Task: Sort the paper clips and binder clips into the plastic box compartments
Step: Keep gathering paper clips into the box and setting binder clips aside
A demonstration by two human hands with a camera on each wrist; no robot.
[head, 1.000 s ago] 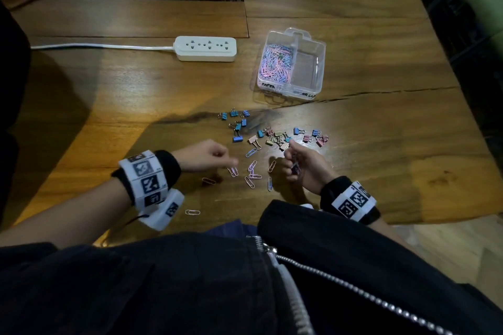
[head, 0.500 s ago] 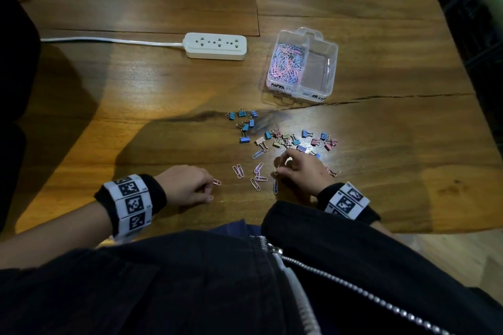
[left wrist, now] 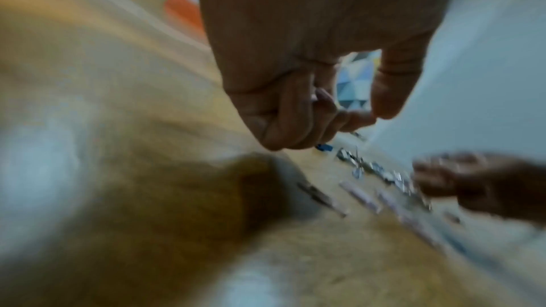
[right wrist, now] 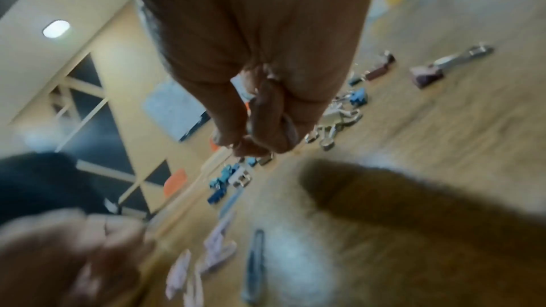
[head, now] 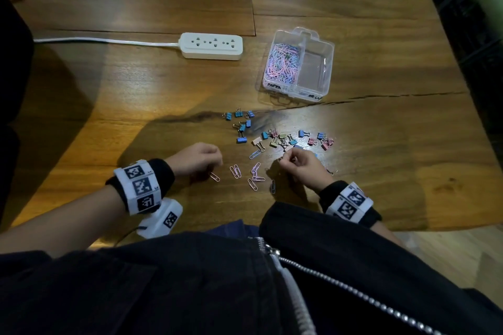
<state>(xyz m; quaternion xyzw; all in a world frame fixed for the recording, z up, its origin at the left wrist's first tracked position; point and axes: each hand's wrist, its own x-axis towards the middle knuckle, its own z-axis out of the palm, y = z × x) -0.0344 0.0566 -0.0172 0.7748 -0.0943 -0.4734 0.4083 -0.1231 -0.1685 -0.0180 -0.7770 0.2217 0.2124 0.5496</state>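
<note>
A clear plastic box [head: 330,68] stands at the back right; its left compartment is full of paper clips [head: 281,62], its right one bare. Small coloured binder clips [head: 283,140] lie scattered in front of it, and loose paper clips [head: 254,177] lie nearer to me. My left hand [head: 213,164] hovers curled beside a brown paper clip [head: 214,177]. In the blurred left wrist view, my left hand [left wrist: 339,116] seems to pinch a small pale clip. My right hand [head: 287,159] is fisted at the near edge of the binder clips. Wire loops show inside my right hand [right wrist: 257,139].
A white power strip [head: 211,46] with its cord lies at the back left of the wooden table [head: 381,160]. A dark crack runs across the wood just in front of the box. The table's near edge is right below my wrists.
My left hand dipped toward the near edge and came back up beside the brown clip; the clip that lay near the edge is gone. My right hand stayed fisted by the binder clips.
</note>
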